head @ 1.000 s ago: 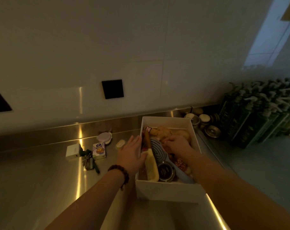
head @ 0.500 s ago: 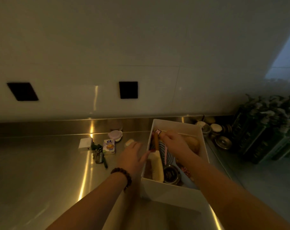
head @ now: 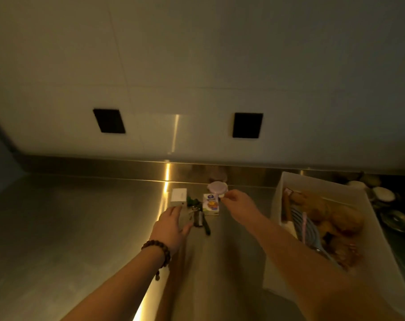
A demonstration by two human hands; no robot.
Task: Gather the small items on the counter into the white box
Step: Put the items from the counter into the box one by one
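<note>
**Hands over last loose items, box off to the right**

Pickup step, judged from the reach. Best done by taking one item per hand, lifting clear of the worktop [head: 69, 228] rather than dragging, then carrying across to the white box [head: 278, 200].

Left hand [head: 171, 228]: fingers spread and apart, holding nothing, fingertips at the near edge of the small white cube [head: 178, 197], thumb beside the bunch of keys [head: 198, 216]. Touching or just short of the cube: cannot tell.

Right hand [head: 239, 206]: fingers drawn together in a pinch on a small pale piece [head: 224, 197], just in front of the round lidded tub [head: 217, 188] and right of the little printed carton [head: 211, 204]. White box well to its right, already part full.
</note>
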